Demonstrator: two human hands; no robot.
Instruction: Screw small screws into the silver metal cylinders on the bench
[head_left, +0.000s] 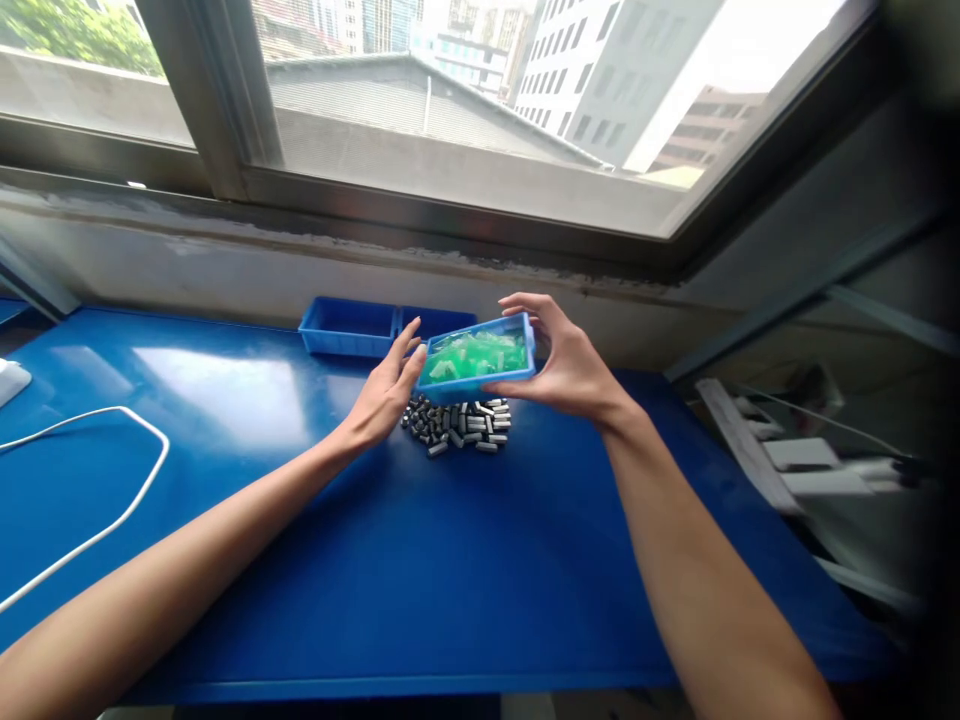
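My right hand [566,365] grips the right end of a small blue tray [480,384] filled with green plastic pieces [474,355], holding it tilted toward me above the table. The fingers of my left hand [386,390] are stretched out, their tips at the tray's left end. Directly beneath the tray lies a heap of small dark metal cylinders [461,425] on the blue table [300,520].
Two blue bins [352,328] stand side by side at the table's back edge under the window sill. A white cable [112,500] loops across the left of the table, and a white object [11,378] sits at the far left. Cluttered shelving fills the right.
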